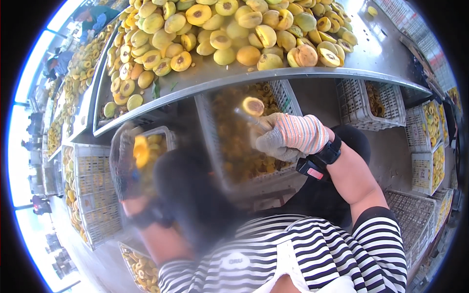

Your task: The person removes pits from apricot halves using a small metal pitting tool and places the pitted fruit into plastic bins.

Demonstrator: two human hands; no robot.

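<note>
My right hand [288, 136], in a striped knit glove with grey fingers, is closed around a slim tool with a metal tip [239, 112]. Its exact kind is blurred. A small round piece of fruit with a brown centre [253, 106] appears at the tool's tip, above a crate of dark yellow scraps [244, 146]. On the left, my left hand [124, 158] wears a dark glove and is smeared by motion. Bright yellow peach pieces [141, 151] show right beside its palm, over a crate of yellow fruit [161, 141]; whether the fingers grip them is unclear.
A metal table [215, 83] with a raised rim carries a heap of halved peaches [234, 34]. Plastic crates stand at the left [100, 190] and right [373, 105], with more stacked at far right [425, 171]. Other people [90, 19] work at the far left.
</note>
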